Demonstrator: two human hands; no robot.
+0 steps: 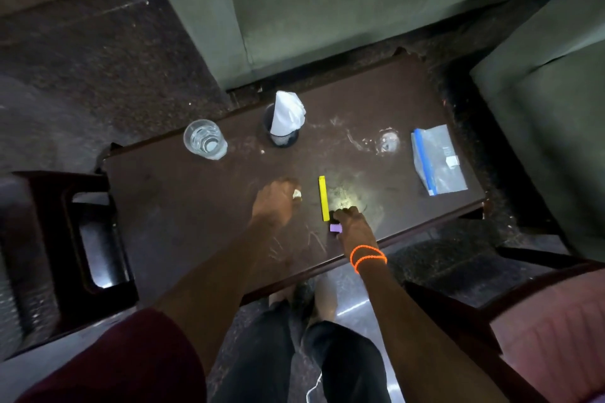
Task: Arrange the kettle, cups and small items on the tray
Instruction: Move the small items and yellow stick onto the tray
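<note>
left hand (276,198) pinches a white bit (297,194); right hand (350,222), at 3 o'clock, closes on purple block (336,228); lift both straight, slowly.

On the table (183,206), glass (205,139) sits at ten o'clock, holder (283,132) with napkin (288,113) in it at eleven, bag (437,160) at two, stick (324,198) dead center.

Dark glossy scratched table (196,193); clear glass tumbler (205,140); clear plastic bag (437,160).
</note>
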